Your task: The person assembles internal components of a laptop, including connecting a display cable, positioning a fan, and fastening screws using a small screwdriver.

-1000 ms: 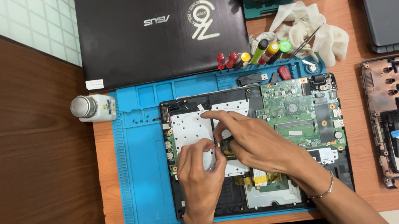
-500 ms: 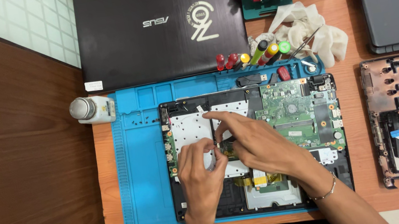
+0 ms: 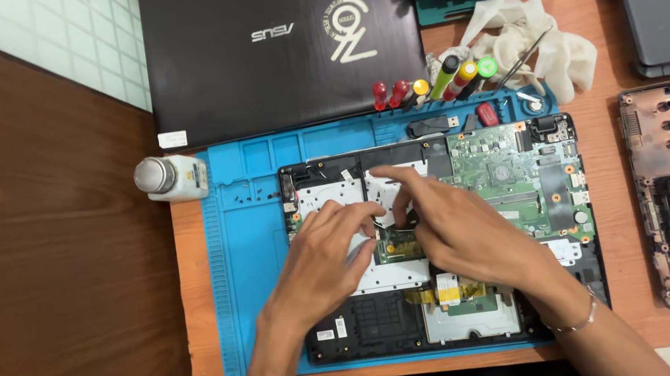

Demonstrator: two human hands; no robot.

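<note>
**Both hands meet over the small part at the middle of the open laptop**

The left hand point(image 3: 323, 253) lies flat, fingers loosely spread, just left of the small dark part point(image 3: 395, 221). The right hand point(image 3: 450, 227) curls fingertips onto it from the right; whether they pinch, I cannot tell. It sits in the open laptop point(image 3: 443, 238), just left of the green circuit board point(image 3: 523, 175).

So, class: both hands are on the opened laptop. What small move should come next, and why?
Probably ease the small part beside the green board free. Both the left hand and right hand have fingertips pressed together there, inside the opened laptop; what they pinch is hidden.
</note>
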